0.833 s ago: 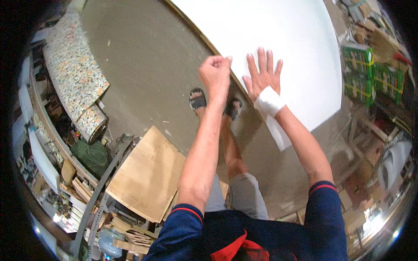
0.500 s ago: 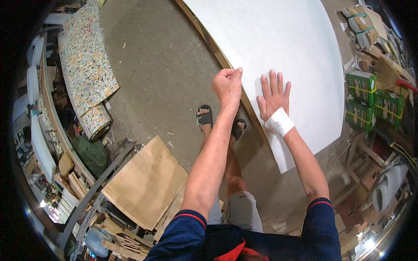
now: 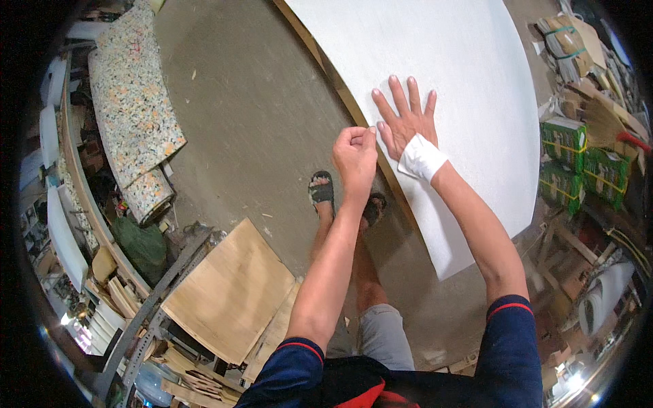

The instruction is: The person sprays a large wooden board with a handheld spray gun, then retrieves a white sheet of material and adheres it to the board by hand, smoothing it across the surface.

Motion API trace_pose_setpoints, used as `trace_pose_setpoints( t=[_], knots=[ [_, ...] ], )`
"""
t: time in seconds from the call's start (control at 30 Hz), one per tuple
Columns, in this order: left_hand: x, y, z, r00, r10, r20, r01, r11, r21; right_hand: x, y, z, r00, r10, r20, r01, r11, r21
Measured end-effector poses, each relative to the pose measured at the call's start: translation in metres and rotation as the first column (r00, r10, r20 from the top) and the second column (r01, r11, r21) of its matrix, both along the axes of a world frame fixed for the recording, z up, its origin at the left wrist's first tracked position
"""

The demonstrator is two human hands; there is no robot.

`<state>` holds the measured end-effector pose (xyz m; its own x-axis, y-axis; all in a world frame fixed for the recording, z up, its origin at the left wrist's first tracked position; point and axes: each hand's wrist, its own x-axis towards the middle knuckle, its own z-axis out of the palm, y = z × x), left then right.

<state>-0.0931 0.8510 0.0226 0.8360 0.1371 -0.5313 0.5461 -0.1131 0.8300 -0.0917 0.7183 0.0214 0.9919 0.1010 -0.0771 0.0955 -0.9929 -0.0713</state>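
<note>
A large white sheet covers the top of a board whose light brown side edge shows along its left. My left hand is at that edge, fingers curled in and thumb tip at the sheet's rim, pinching it. The curled fingers hide how much of the sheet lies between them. My right hand lies flat on the white surface just right of the left one, fingers spread. A white wrap circles my right wrist.
Thin wooden panels lie at the lower left beside a metal rail. A speckled foam roll lies at the far left. Green strapped packs and bundled card stand at the right. My sandalled feet are on the floor below.
My right hand has slid left and farther away across the white sheet, closer to the edge. My left hand has come slightly nearer along the edge, still closed.
</note>
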Motion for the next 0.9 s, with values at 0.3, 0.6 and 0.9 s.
trace_pose_setpoints(
  t=[0.3, 0.6, 0.9],
  knots=[
    [0.135, -0.069, 0.001, 0.319, -0.862, 0.394, 0.27, 0.481, 0.834, 0.005, -0.002, -0.003, 0.992, 0.004, -0.122, -0.008, 1.0, -0.027],
    [0.195, -0.027, -0.02, 0.477, -0.876, 0.073, 0.329, 0.255, 0.909, 0.014, 0.001, 0.018, 0.961, -0.171, -0.218, 0.185, 0.982, 0.046],
    [0.236, -0.02, -0.034, 0.601, -0.799, -0.008, 0.228, 0.162, 0.96, 0.071, 0.029, -0.007, 0.683, -0.729, -0.03, 0.73, 0.682, 0.046]
  ],
)
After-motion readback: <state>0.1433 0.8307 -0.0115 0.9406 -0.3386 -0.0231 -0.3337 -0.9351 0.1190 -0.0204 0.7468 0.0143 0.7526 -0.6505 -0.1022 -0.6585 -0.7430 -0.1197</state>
